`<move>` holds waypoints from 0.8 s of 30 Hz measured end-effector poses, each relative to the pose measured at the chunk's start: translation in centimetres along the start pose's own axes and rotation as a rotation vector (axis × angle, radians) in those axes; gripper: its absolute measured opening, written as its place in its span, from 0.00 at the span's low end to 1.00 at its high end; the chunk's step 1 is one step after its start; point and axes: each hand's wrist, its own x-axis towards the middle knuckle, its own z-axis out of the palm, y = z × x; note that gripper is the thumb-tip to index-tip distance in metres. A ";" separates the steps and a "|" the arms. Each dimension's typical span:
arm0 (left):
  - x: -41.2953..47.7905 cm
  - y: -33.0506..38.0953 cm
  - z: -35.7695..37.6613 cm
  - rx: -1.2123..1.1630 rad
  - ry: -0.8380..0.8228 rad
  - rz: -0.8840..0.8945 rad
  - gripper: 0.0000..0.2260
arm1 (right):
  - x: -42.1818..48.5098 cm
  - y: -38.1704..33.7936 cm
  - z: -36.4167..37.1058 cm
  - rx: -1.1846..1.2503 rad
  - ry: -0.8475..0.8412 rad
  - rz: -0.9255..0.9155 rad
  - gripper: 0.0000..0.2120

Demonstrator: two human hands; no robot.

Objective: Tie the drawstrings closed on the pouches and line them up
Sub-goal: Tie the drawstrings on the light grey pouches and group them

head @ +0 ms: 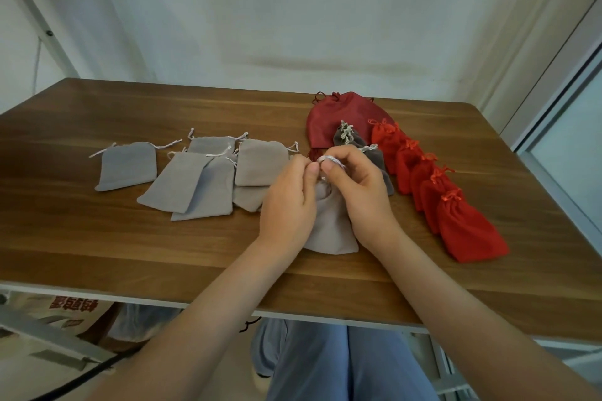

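A grey pouch [329, 225] lies on the wooden table [130, 251] between my hands, its neck gathered. My left hand [288, 198] and my right hand [361, 192] both pinch its white drawstring [330, 159] above the neck. Several open grey pouches [208, 179] lie flat in a loose overlapping group to the left, with one more grey pouch [127, 165] apart at the far left. Behind my right hand stand tied grey pouches [350, 137]. A line of several tied red pouches [433, 185] runs along the right.
A large dark red pouch [338, 114] lies at the back, behind the tied grey ones. The table's near edge [195, 303] runs below my forearms, and its right edge is close to the red line. A wall stands behind the table.
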 end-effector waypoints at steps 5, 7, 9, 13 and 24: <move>0.2 0.0 -0.2 -0.095 -0.092 -0.009 0.10 | 0.0 -0.1 -0.1 0.029 -0.018 0.031 0.04; 0.3 -0.1 -0.2 -0.143 -0.117 -0.048 0.10 | 0.0 -0.2 -0.1 -0.031 -0.025 0.032 0.07; 0.3 -0.2 -0.2 -0.180 -0.138 -0.097 0.10 | 0.0 -0.2 -0.1 -0.137 -0.029 0.029 0.10; 0.4 -0.3 -0.3 -0.192 -0.137 -0.137 0.12 | 0.1 -0.2 -0.1 -0.251 0.027 0.054 0.10; 0.2 -0.9 0.2 0.003 0.052 0.010 0.03 | -0.2 0.0 0.3 -0.331 0.113 -0.050 0.09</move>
